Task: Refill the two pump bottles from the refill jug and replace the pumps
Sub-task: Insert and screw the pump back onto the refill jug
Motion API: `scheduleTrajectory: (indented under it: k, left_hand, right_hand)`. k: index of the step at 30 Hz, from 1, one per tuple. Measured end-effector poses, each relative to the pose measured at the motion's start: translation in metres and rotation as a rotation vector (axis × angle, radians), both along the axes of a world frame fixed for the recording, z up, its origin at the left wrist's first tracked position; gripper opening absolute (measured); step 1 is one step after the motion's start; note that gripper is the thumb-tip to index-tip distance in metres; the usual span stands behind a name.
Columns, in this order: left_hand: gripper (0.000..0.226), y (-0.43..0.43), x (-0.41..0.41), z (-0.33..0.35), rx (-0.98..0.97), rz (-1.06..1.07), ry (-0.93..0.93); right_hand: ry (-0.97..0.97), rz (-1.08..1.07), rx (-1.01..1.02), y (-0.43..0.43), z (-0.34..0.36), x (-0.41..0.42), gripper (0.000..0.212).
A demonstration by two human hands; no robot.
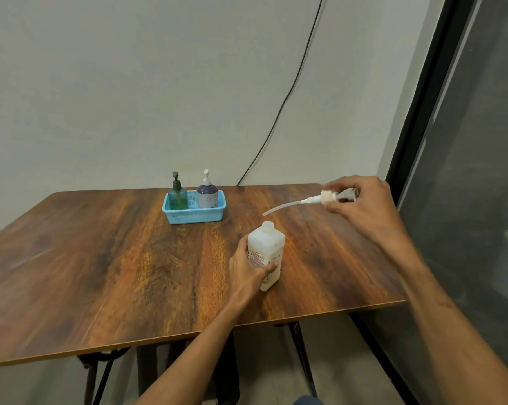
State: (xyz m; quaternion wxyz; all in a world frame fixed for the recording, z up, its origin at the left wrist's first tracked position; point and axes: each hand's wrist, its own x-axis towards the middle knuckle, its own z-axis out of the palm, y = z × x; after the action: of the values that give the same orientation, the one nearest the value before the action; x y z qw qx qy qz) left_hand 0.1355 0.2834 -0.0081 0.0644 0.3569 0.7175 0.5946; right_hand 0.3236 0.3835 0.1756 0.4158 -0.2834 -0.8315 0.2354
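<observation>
A translucent white refill jug (pixel 268 247) stands upright on the wooden table (pixel 100 258), its neck uncovered. My left hand (pixel 248 270) grips its lower body from the left. My right hand (pixel 361 200) holds a white pump (pixel 325 197) in the air to the jug's upper right, with the long dip tube pointing left and down toward the jug's neck, not touching it. At the table's back, a green pump bottle (pixel 177 195) and a purple-white pump bottle (pixel 207 192) stand in a blue basket (pixel 194 215), both with pumps on.
A black cable (pixel 279 112) runs down the wall to the table's back edge. A dark glass panel (pixel 466 200) stands close along the table's right side. The table's front edge lies near me, with black legs below.
</observation>
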Motion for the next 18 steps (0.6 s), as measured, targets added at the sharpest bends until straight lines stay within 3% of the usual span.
scheduleTrajectory:
  k: [18]
  left_hand:
    - [0.081, -0.008, -0.01, -0.001, 0.051, -0.047, -0.033]
  right_hand:
    - [-0.265, 0.066, 0.145, -0.025, 0.045, -0.046, 0.031]
